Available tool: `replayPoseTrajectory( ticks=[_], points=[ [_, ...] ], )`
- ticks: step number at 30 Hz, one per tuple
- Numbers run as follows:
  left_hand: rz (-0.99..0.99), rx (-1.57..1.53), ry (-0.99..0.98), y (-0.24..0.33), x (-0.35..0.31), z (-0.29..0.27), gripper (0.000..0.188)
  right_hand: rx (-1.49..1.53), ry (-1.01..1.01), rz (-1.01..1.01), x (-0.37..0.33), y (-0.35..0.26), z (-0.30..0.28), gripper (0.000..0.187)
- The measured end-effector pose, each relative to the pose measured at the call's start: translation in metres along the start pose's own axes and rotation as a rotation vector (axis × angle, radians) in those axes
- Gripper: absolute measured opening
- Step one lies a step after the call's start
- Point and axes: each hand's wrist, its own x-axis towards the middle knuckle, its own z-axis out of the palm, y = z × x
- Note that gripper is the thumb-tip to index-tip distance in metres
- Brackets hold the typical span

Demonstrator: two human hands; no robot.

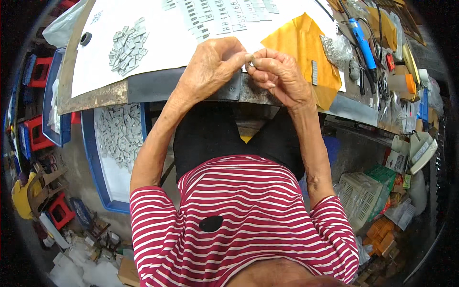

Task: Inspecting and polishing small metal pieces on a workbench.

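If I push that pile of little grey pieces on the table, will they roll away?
Probably not: the pile of grey pieces looks made of flat, straight-edged bits, so they'd likely slide. They might spread out, since they overlap loosely. Each seems light, being small.

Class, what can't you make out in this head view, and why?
Head view: shape of the small part, mostly covered by the left hand and right hand.
Head view: far ends of the rows of grey pieces, cut off by the top edge.
Head view: piece count in the grey heap; pieces overlap.
Head view: far end of the blue tray holding pieces, hidden by the table.
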Motion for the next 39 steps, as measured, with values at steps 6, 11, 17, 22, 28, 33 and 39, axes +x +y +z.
replayPoseTrajectory(
  ticks=[6, 11, 17, 22, 28, 33, 39],
  points=[
    [-0.156, -0.028, -0.040, 0.002, -0.005, 0.004, 0.025, 0.001, -0.038, 0.044, -0.002, 0.001, 0.001, 0.013],
    [-0.279, -0.252, 0.031, 0.001, -0.008, 0.008, 0.029, 0.029, 0.003, 0.039, -0.002, 0.004, 0.003, 0.014],
    [-0.367, -0.330, 0.045, 0.004, -0.008, 0.009, 0.028, 0.020, 0.011, 0.040, -0.003, 0.008, 0.001, 0.015],
    [-0.363, -0.331, 0.063, 0.001, -0.007, 0.010, 0.029, 0.015, -0.015, 0.052, -0.002, 0.007, 0.001, 0.015],
    [-0.341, -0.243, 0.060, 0.001, -0.008, 0.008, 0.027, -0.039, 0.005, 0.091, 0.001, 0.008, 0.001, 0.016],
    [-0.271, -0.192, 0.056, -0.003, -0.011, 0.016, 0.027, -0.122, 0.107, 0.104, -0.003, 0.007, 0.004, 0.014],
    [-0.189, -0.145, 0.066, 0.005, -0.020, 0.005, 0.026, -0.225, 0.116, 0.065, -0.006, 0.007, 0.013, 0.013]
  ],
)
